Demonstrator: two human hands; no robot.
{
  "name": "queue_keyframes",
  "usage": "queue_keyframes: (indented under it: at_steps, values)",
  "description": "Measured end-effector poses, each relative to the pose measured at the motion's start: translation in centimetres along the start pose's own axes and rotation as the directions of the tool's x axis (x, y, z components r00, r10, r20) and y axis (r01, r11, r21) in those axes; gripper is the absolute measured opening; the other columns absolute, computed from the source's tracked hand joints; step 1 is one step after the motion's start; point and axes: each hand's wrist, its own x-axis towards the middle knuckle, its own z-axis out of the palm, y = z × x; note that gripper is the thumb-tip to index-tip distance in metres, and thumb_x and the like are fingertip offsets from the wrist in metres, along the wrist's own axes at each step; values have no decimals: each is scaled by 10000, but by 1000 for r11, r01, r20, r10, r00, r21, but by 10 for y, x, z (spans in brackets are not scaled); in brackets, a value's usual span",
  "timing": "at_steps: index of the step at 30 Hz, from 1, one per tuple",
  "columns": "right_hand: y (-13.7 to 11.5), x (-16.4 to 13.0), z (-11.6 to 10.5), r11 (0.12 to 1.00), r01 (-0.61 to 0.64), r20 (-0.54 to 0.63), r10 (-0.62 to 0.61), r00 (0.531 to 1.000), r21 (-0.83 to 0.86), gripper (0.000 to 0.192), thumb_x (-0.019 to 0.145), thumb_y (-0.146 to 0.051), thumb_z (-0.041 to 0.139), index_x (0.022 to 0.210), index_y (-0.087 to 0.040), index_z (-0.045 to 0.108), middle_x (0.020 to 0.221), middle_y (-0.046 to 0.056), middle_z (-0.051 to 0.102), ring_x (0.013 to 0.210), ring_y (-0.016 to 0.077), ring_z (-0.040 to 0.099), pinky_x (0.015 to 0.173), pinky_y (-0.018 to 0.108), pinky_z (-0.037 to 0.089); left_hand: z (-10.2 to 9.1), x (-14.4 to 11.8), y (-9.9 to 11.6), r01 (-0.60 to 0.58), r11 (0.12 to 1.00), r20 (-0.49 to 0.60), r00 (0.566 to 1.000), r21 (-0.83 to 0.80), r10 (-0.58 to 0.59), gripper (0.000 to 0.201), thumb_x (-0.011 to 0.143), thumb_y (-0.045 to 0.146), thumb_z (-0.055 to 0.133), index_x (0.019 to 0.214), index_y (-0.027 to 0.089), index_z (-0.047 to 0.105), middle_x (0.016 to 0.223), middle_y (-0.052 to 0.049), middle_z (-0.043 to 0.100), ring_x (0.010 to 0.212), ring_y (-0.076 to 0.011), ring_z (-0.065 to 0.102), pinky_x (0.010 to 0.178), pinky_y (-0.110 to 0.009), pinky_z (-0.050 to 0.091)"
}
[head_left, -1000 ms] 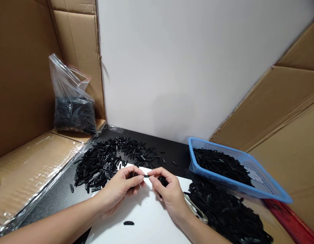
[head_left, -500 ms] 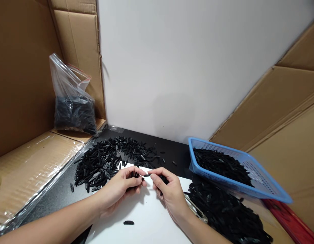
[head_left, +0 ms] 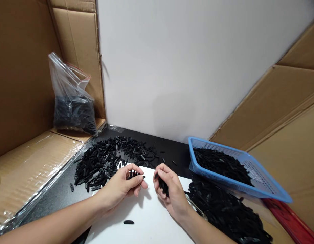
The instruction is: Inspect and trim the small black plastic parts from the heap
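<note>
Several small black elongated pieces lie in my left hand, its thumb closed over them above the white board. My right hand is curled round another bunch of black pieces, a little apart from the left. One loose black piece rests on the board nearer to me. Beyond my left hand spreads a wide pile of the short black pieces. To the right of my right hand is a heap of larger black pieces, with a metal tool partly hidden beside it.
A blue plastic basket holding black pieces stands at the right, near a red object. At the back left a clear zip bag of dark pieces leans against cardboard. A pale wall rises behind.
My hands have moved apart. The thin black piece that was between their fingertips no longer spans them; my right fingers have curled in, showing the bunch in the palm.
</note>
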Motion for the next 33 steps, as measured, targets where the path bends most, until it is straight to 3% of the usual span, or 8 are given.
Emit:
queue_keyframes:
  at_steps: [6,11,15,20,24,33]
  values:
    - [-4,-4,3,999,-34,105,34,994,2,373,750,-424,730,648,-191,457,516,-65,560,314,9,254,300,125,133,1,-3,3,-26,998,-19,999,57,28,296,751,318,703,946,206,510,825,-9,696,567,-87,468,552,-225,277]
    - [-1,-5,6,984,38,64,-27,998,-175,286,709,-392,772,857,-192,632,550,-54,576,360,33,306,332,141,185,0,-2,1,-62,992,-2,998,106,63,251,766,252,648,977,210,517,766,24,667,564,-83,471,552,-219,287]
    - [2,-4,6,949,88,40,-79,996,-302,287,711,-419,768,820,-162,703,561,-25,575,406,57,346,345,172,232,-2,-2,-2,-78,990,39,996,121,74,231,790,275,642,973,218,514,737,37,654,531,-76,453,523,-215,255]
    - [6,-2,1,962,85,20,-83,996,-258,285,743,-430,752,784,-168,646,520,-56,537,380,42,321,351,166,208,0,-1,0,-83,994,65,995,77,78,241,813,382,648,875,200,503,770,5,691,498,-66,439,485,-214,202]
    - [7,-2,0,980,75,11,-74,997,-185,326,730,-453,756,776,-174,593,514,-65,537,353,35,303,345,163,182,3,-1,6,-15,999,-15,1000,51,16,268,781,394,688,802,178,530,696,19,658,500,-65,423,491,-211,197]
    - [5,-1,1,985,56,10,-55,998,-166,338,724,-448,765,741,-179,560,508,-68,537,354,27,290,359,161,179,4,-2,9,46,999,-52,998,-28,-47,237,750,335,698,885,146,649,705,-4,643,512,-72,394,493,-228,181]
